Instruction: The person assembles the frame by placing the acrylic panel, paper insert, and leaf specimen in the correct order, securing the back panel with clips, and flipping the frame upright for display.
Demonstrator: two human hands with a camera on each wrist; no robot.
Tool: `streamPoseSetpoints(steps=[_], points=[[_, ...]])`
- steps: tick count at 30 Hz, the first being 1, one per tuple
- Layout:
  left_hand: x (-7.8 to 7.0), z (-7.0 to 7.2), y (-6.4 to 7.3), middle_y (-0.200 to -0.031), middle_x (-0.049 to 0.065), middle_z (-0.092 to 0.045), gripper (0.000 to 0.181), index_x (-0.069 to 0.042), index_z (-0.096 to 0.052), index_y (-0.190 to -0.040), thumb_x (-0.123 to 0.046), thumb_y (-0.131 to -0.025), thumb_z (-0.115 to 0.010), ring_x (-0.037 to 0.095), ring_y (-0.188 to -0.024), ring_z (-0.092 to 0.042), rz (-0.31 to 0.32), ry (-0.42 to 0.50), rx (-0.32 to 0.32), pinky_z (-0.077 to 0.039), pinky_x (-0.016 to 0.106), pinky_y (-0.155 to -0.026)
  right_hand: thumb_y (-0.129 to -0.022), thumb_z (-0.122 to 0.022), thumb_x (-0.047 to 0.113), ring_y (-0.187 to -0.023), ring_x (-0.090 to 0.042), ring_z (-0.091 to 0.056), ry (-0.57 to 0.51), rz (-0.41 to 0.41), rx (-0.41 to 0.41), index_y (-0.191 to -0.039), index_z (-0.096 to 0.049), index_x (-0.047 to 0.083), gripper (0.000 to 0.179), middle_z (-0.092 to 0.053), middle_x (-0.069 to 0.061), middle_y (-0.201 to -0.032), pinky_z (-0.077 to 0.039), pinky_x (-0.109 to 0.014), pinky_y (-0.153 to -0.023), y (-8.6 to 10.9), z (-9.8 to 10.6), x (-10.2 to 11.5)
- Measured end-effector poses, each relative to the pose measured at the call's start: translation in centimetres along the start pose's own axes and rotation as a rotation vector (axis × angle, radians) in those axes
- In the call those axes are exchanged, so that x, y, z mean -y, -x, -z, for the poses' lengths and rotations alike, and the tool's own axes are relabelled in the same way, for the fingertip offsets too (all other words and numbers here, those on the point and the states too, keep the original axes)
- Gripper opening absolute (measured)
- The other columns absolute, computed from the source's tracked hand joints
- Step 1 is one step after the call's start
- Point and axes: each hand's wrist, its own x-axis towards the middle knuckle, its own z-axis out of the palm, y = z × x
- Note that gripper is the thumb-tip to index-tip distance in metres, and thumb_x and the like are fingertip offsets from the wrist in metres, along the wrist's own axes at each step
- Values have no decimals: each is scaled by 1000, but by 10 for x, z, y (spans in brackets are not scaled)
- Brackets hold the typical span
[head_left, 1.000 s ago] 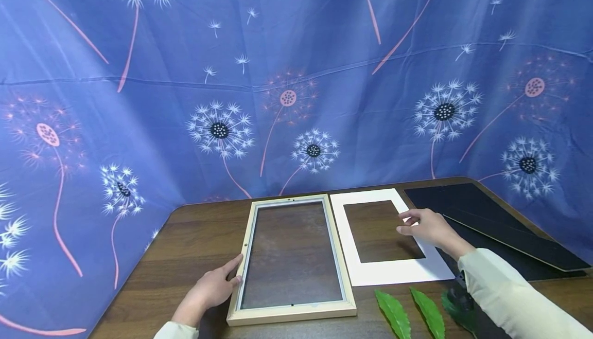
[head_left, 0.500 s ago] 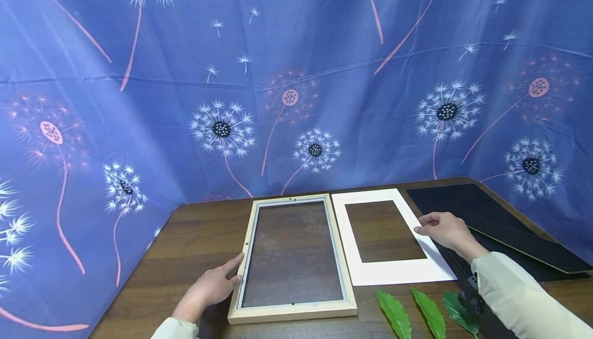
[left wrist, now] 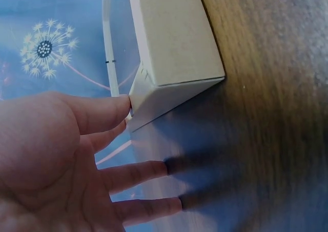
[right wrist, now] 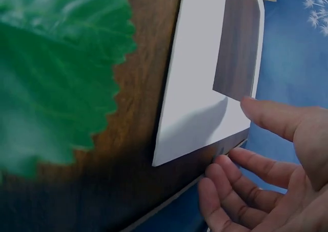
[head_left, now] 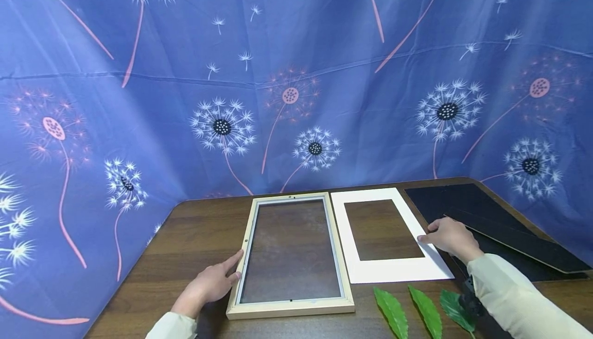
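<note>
A pale wooden picture frame with a clear pane lies flat on the brown table. My left hand rests at its left side, index finger and thumb touching the wood. In the left wrist view, the thumb meets the frame's edge while two other fingers extend straight toward the tabletop. Just right of the frame lies a white mat with a rectangular opening. My right hand is at the mat's right edge, thumb over the white border. In the right wrist view its other fingers curl loosely beyond that edge.
Two black boards, a flat one and one overlapping it at an angle, lie at the right. Several green leaves line the front, near the right sleeve. A blue dandelion-print curtain hangs behind the table.
My right hand has moved right and slightly toward me, from above the mat's opening to its right edge. My left hand keeps its place at the frame.
</note>
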Motion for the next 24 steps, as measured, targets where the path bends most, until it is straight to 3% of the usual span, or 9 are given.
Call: streamPoseSetpoints(steps=[3,7,10,16,24], points=[[0,0,1,-131,35,-59,54,-8,-48,-151,-17,-100,-63,57,-120,-55,3,9,-7,-41,68,-102,-86,-79,27,-84,-42,-66,34,-7,9,-120,-60,-18,60,-60,-38,-117,-55,-49,-66,1,-3,3],[0,-3,2,-131,34,-60,54,-7,-49,-150,-17,-100,-63,57,-120,-55,-6,16,-13,-41,68,-101,-85,-79,22,-74,-33,-60,53,-48,20,-85,-68,-4,29,-64,-22,-85,-50,-41,-61,3,-7,8],[-2,-4,3,-132,33,-60,53,-7,-49,-150,-17,-100,-64,57,-120,-55,-15,12,-15,-41,68,-101,-86,-78,18,-65,-23,-47,53,-73,14,-62,-53,10,36,-49,-5,-66,-40,-34,-57,4,-10,11],[-3,-4,5,-132,33,-60,53,-6,-50,-149,-17,-100,-64,57,-120,-55,-8,10,-14,-41,68,-102,-86,-76,13,-60,-20,-45,77,-104,9,-56,-40,16,47,-38,0,-59,-38,-33,-55,1,-14,15],[-1,-3,4,-134,33,-58,54,-7,-49,-150,-16,-100,-64,58,-123,-53,3,35,-10,-39,70,-102,-87,-74,13,-62,-23,-46,61,-123,29,-58,-42,16,43,-40,-2,-61,-37,-37,-60,-1,-13,16]])
